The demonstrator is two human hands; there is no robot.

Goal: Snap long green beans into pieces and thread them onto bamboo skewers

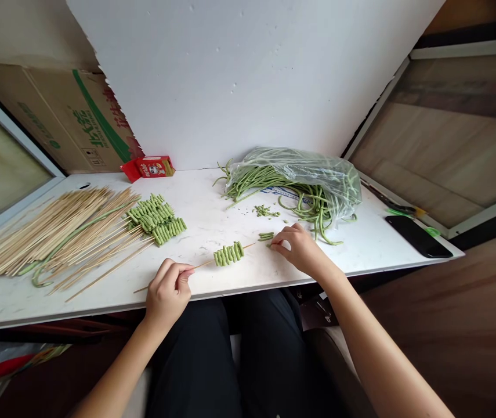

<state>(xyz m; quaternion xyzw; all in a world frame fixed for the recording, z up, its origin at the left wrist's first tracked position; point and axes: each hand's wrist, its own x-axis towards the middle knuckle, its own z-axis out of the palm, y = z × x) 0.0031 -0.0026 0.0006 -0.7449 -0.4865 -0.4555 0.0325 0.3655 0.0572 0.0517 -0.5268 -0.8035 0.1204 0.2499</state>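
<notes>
My left hand (169,290) pinches a thin wooden skewer (204,265) near the table's front edge. Several short green bean pieces (229,253) are threaded crosswise along it, close to its far end. To the right, my right hand (297,247) has thumb and fingertips together at a few loose cut bean pieces (266,236) on the table. Whether a piece sits between those fingertips is hidden. Behind it, long green beans (269,180) spill from a clear plastic bag (339,174). Finished-looking bean skewers (154,217) lie stacked at the left.
A wide pile of bare skewers (47,232) covers the table's left, one long bean across it. Small bean scraps (265,211) lie mid-table. A red box (156,167) stands at the back; a black phone (418,236) lies far right. A white panel (248,75) rises behind.
</notes>
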